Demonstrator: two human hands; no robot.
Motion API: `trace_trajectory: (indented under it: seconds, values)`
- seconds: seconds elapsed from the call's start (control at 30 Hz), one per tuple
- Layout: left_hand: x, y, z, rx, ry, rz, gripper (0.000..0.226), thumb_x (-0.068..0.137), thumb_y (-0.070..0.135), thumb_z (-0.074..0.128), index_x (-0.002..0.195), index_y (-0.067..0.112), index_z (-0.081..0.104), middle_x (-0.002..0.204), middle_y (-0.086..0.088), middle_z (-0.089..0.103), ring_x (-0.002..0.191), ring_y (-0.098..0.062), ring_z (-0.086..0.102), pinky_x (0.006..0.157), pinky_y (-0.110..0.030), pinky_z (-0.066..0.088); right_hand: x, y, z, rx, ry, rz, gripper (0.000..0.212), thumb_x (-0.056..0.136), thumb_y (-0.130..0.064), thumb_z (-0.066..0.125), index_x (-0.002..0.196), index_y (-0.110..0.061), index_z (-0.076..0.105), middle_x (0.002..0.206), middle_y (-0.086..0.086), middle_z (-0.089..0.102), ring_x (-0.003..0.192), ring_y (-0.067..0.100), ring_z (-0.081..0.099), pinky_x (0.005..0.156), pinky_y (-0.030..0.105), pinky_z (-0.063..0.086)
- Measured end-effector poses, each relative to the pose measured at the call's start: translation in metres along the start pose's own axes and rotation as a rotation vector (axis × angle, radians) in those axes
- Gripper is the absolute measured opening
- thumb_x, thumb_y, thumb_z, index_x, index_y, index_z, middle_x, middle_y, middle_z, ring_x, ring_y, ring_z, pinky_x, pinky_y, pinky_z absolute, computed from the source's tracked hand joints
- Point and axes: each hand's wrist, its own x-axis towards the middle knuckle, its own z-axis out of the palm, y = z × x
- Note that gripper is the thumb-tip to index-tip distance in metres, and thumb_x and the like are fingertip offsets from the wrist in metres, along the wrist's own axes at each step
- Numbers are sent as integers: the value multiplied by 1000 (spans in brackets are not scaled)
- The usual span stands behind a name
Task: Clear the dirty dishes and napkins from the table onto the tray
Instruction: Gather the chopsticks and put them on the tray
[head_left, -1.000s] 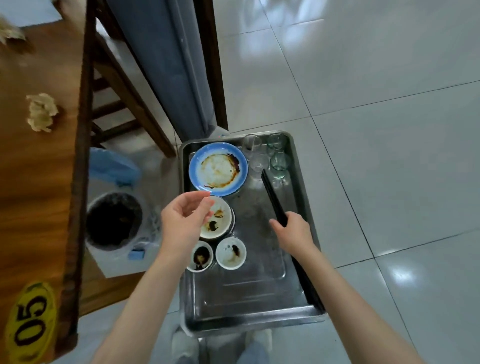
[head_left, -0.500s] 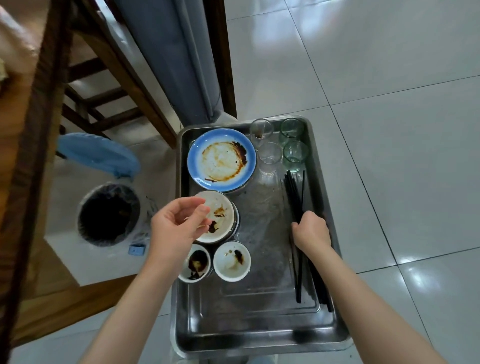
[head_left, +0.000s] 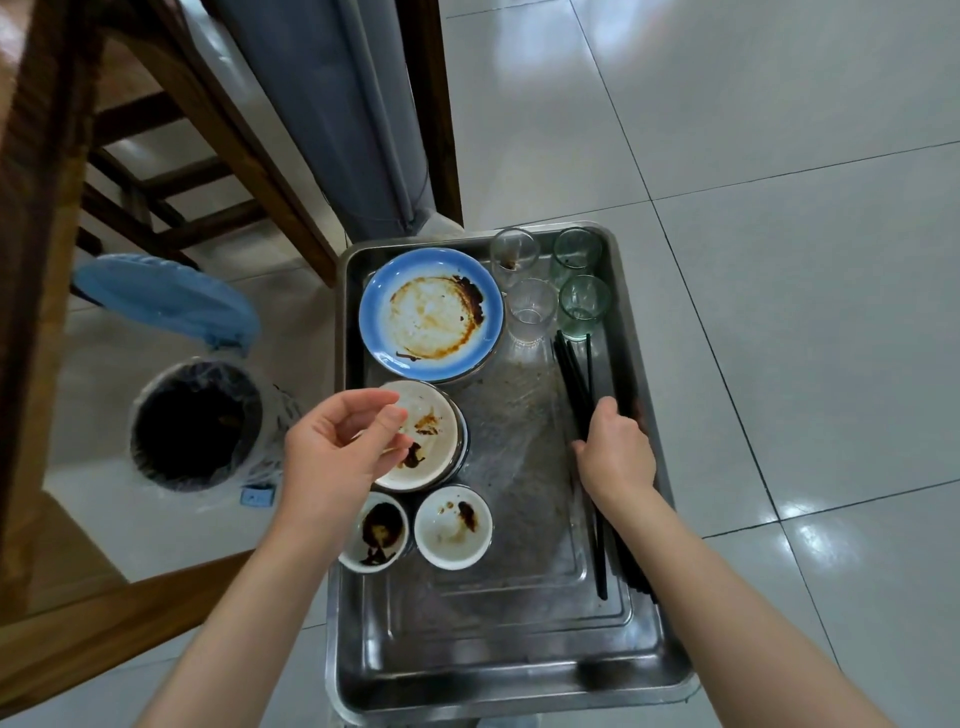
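Observation:
A steel tray (head_left: 498, 649) lies below me. It holds a sauce-stained blue plate (head_left: 431, 314), a stack of white plates (head_left: 428, 431), two small white dishes (head_left: 453, 527) and several glasses (head_left: 550, 291). Black chopsticks (head_left: 576, 374) lie along the tray's right side. My right hand (head_left: 615, 452) rests over the chopsticks, fingers curled around them. Above the white plates' left edge hovers my left hand (head_left: 337, 452), loosely curled and holding nothing.
A lined waste bin (head_left: 195, 421) with a raised blue lid (head_left: 166, 299) stands left of the tray. The wooden table edge (head_left: 31, 260) runs down the far left. A wooden chair with a grey cushion (head_left: 332, 114) stands behind the tray. Grey floor tiles lie to the right.
My right hand has brought the black chopsticks from the tray's middle to its right side and laid them flat. My view has swung away from the tabletop.

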Motion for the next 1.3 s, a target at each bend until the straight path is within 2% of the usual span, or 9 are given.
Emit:
trace_trajectory:
  seconds: [0.13,0.3,0.47,0.6,0.73,0.83,0.97,1.07,1.3]
  values:
    - [0,1,-2,11,-3,0,20,79,10,69,73,28,74,74,1,72,64,-11,68,61,-19,54,0,2,1,-53,21,-8,25,92,-16,57,108,-3,42,105,17,63,97,34,61,64,34,42]
    - [2,4,-2,11,-5,8,21,79,11,69,72,30,74,73,2,72,64,-11,68,62,-20,54,-2,3,4,-85,6,-10,20,91,-6,52,109,-4,43,108,16,62,98,33,61,70,35,47]
    - [1,8,2,13,-23,15,22,80,11,68,71,31,74,73,3,72,64,-10,68,62,-20,54,-3,4,-3,-83,-1,-34,39,88,-19,63,114,-4,38,109,17,59,97,33,61,65,33,42]
    - [-1,9,5,9,-14,8,20,82,8,67,73,26,73,72,2,72,64,-11,68,61,-19,54,-6,5,-5,-103,15,-77,46,86,-20,66,117,-7,35,108,15,56,89,32,62,59,31,38]
    - [-2,9,6,24,-7,19,15,82,8,67,80,22,70,72,2,72,64,-10,68,61,-18,54,-8,8,-5,-169,24,-157,57,85,-21,66,129,-11,32,113,13,50,92,30,59,60,31,40]
    - [-2,10,5,43,-7,37,14,82,8,67,81,21,70,72,3,72,65,-10,69,62,-16,53,-8,10,-3,-269,37,-219,70,88,-20,62,144,-15,20,119,11,45,95,26,57,62,30,42]
    - [-2,14,2,68,-10,50,11,81,11,68,83,22,70,74,3,72,68,-11,69,62,-16,53,-8,13,-1,-291,5,-262,69,93,-14,53,148,-26,13,119,13,39,90,25,54,57,29,41]
    - [-3,17,0,103,-9,71,10,82,12,67,86,21,69,75,4,72,69,-10,69,61,-15,53,-7,13,-3,-281,-16,-260,71,94,-20,52,148,-32,8,121,13,37,90,25,52,57,31,38]
    - [-15,37,-7,251,6,105,24,82,11,69,98,30,66,90,10,71,79,1,67,65,-15,49,-20,4,-20,-263,-61,-272,79,91,-31,57,149,-26,3,140,16,28,108,28,49,67,31,43]
